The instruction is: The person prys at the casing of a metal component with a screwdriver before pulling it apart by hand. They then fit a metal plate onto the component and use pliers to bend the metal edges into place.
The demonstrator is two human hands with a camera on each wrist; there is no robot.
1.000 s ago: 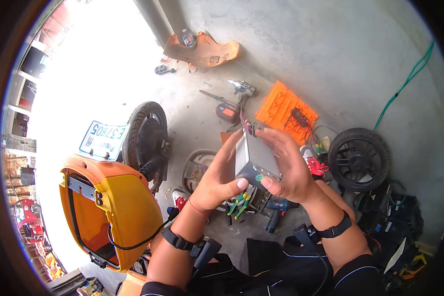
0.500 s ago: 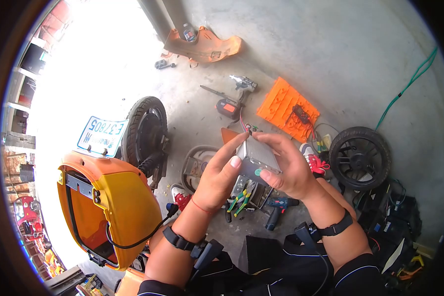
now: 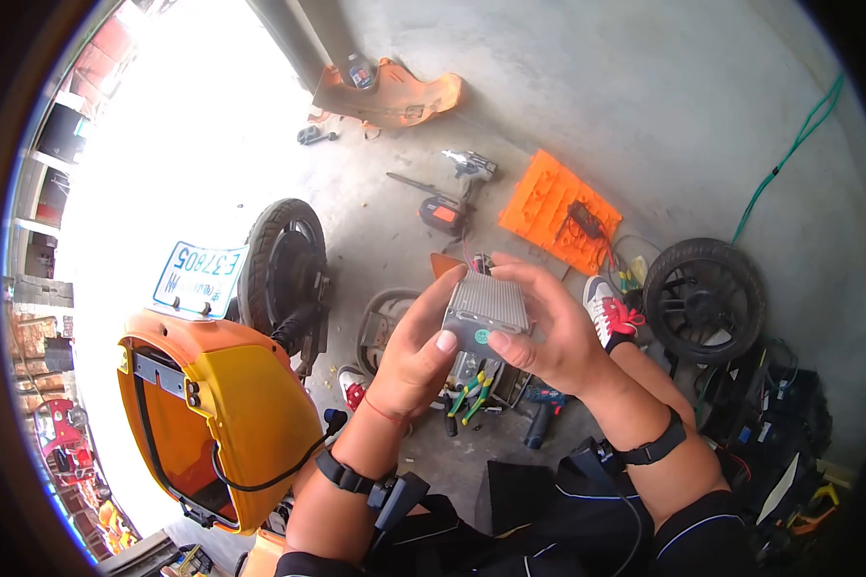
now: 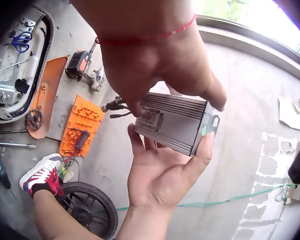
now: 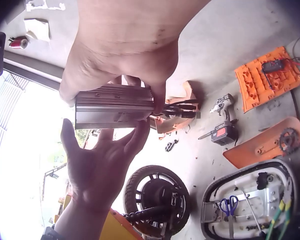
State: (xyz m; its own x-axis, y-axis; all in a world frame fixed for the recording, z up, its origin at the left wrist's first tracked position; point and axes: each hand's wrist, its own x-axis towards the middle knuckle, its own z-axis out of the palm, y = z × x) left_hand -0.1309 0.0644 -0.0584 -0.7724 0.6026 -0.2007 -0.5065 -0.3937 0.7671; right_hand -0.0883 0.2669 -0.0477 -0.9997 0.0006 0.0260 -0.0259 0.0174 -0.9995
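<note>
A silver finned motor controller (image 3: 489, 300) is held up between both hands, with its flat end plate and a round green sticker facing the body in the head view. My left hand (image 3: 416, 348) grips its left side, thumb at the edge of the end plate. On the other side my right hand (image 3: 555, 332) grips it, thumb tip on the plate near the sticker. In the left wrist view a printed label (image 4: 151, 120) shows on the controller's broad face. Cables (image 5: 180, 109) come out of its far end in the right wrist view.
On the floor lie an orange panel (image 3: 539, 207), a cordless impact wrench (image 3: 441, 212), a drill (image 3: 541, 423) and green-handled pliers (image 3: 476, 399). To the left stands a yellow scooter body (image 3: 260, 413) with a rear wheel (image 3: 284, 260). A loose wheel (image 3: 704, 300) lies at right.
The controller has turned so its end plate faces the body more squarely, and it has shifted slightly left. The left thumb has moved outward to the plate's left edge.
</note>
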